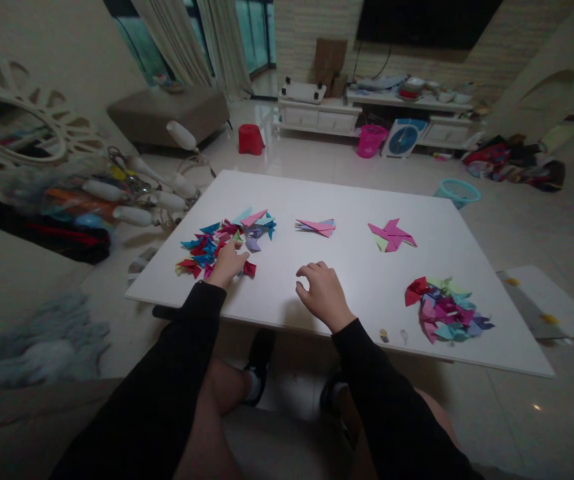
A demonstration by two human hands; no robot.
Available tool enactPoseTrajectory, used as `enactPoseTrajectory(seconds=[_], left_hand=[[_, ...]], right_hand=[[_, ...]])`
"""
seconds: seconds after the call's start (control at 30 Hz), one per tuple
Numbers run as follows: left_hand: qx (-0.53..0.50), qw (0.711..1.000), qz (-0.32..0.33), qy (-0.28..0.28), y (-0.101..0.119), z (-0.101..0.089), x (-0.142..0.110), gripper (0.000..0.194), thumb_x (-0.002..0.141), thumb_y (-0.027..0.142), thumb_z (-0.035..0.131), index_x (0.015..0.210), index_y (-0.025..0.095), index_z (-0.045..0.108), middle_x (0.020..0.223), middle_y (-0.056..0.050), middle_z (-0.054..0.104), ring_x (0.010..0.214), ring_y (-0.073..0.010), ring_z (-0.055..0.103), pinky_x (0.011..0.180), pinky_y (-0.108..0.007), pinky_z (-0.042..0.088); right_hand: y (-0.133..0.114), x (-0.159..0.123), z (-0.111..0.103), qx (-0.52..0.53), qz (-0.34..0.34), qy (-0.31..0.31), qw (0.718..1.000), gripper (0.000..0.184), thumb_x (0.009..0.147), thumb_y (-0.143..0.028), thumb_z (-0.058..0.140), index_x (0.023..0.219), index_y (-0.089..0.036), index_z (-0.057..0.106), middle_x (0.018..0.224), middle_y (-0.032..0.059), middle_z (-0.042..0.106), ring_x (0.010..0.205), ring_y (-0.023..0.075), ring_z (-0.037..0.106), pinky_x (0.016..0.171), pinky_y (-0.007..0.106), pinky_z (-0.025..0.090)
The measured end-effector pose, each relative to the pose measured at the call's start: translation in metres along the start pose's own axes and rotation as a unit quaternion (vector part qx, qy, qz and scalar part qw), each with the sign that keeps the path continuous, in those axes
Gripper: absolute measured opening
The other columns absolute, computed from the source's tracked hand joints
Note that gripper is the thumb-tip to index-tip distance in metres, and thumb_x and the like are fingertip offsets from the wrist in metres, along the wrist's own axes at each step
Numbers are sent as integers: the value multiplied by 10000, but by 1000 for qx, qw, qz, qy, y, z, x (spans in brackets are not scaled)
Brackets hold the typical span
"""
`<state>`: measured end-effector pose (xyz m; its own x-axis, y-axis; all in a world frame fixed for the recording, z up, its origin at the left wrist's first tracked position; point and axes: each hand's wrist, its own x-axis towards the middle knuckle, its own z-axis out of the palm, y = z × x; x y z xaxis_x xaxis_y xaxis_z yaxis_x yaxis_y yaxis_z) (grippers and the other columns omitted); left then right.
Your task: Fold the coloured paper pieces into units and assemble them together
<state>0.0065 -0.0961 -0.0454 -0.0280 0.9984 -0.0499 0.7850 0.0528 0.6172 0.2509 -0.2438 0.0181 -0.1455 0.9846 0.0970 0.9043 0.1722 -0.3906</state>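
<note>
At the left of the white table lies a loose pile of folded paper pieces in blue, red, pink, green and purple. My left hand reaches over its near side, thumb apart from the fingers; nothing shows clearly in its grip, and the fingertips partly blend into the pile. Over the middle of the table, my right hand hovers with fingers curved and apart, holding nothing. Beyond it rests a flat stack of pink and pale folded strips. A pink pinwheel-shaped paper piece with one light green part lies farther right.
A second folded-paper pile sits near the right front, with two small items, one a yellowish sticker-like piece, by the near edge. Around the table stand a lamp with white shades, a red stool and a blue basket.
</note>
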Motion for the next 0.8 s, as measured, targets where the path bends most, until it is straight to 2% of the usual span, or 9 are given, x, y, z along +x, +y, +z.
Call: enactPoseTrajectory(seconds=[0.1, 0.27, 0.47, 0.67, 0.8], left_hand=[[-5, 1000, 20, 13, 7, 19, 11, 404, 835, 245, 609, 1215, 108, 597, 1275, -186, 650, 1181, -293, 609, 1026, -406, 470], [29, 999, 34, -8, 22, 45, 16, 470, 835, 233, 578, 1286, 102, 588, 1283, -175, 652, 1207, -279, 590, 1062, -395, 437], [108, 994, 15, -4, 30, 50, 12, 504, 856, 255, 539, 1342, 127, 575, 1363, -156, 627, 1290, -285, 530, 1105, -400, 374], [158, 987, -1, 7, 51, 58, 33, 456, 822, 314, 604, 1244, 144, 644, 1440, -194, 554, 1382, -427, 386, 1138, -559, 279], [159, 987, 10, 5, 66, 66, 51, 402, 786, 303, 637, 1154, 148, 686, 1440, -205, 535, 1372, -466, 359, 1133, -608, 251]], right_hand=[[9, -2, -1, -2, 2, -10, 1000, 157, 933, -237, 568, 1044, -208, 675, 1055, 79, 710, 1067, 269, 554, 860, 391, 381], [21, 0, -3, 7, 0, -12, 1000, 144, 935, -240, 572, 1025, -211, 680, 1042, 75, 712, 1056, 259, 564, 862, 380, 384], [26, 4, -9, 34, -5, -15, 999, 145, 930, -236, 565, 1002, -204, 687, 1037, 63, 723, 1045, 262, 571, 852, 386, 391], [35, -4, -22, 47, 0, -9, 999, 162, 933, -246, 552, 1008, -207, 690, 1050, 75, 725, 1057, 268, 568, 858, 388, 394], [43, -10, -26, 54, 7, -9, 998, 161, 928, -241, 557, 1013, -210, 690, 1065, 74, 724, 1068, 266, 569, 867, 389, 398]])
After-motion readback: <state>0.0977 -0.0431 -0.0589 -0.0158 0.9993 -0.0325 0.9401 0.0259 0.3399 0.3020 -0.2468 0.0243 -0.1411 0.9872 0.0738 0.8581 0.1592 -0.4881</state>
